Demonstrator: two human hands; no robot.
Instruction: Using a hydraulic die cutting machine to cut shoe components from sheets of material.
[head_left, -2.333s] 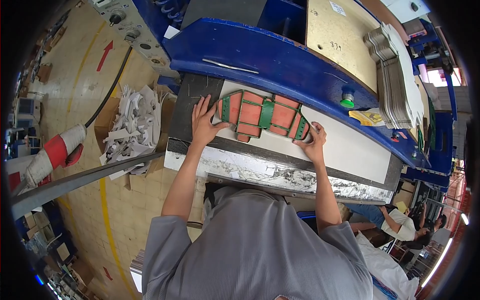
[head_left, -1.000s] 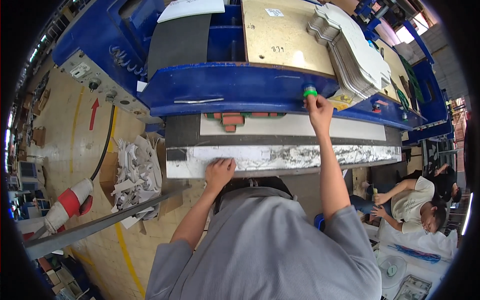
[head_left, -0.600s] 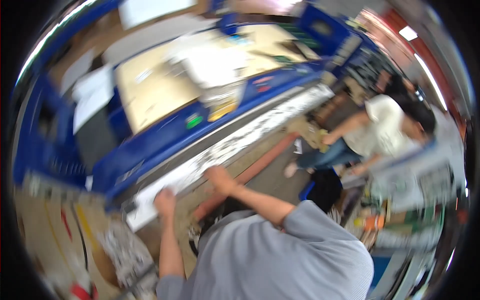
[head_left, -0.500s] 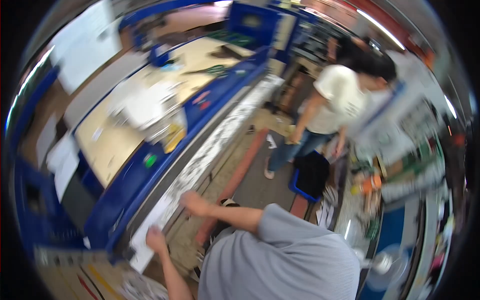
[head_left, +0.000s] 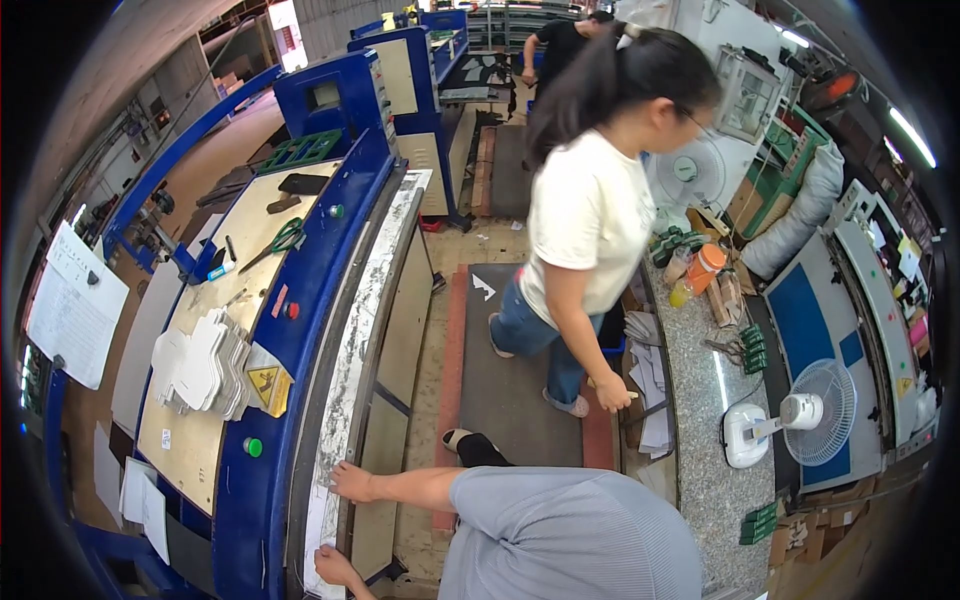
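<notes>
A long, narrow white strip [head_left: 345,400] with dark smudges runs along the front ledge of a blue machine [head_left: 235,500]. My right hand [head_left: 352,482] lies on the strip's near part, its fingers resting over the surface. Closer to the lower edge, my left hand [head_left: 334,566] touches the same strip with its fingers curled; whatever they may hold is too small to make out. Above the ledge, a stack of white cut-out pieces [head_left: 205,362] lies on the machine's wooden board [head_left: 185,452].
Green-handled scissors [head_left: 288,236] and a yellow warning sign [head_left: 268,380] are on the machine. A person in a white shirt [head_left: 590,205] walks on the dark mat [head_left: 515,400]. A fan [head_left: 800,412] stands on the speckled counter [head_left: 700,480] at right. Another person [head_left: 560,50] is farther back.
The view has turned and steadied from a blur. Both hands stay at the strip's near end. The person in the white shirt appears nearer and larger, now facing right.
</notes>
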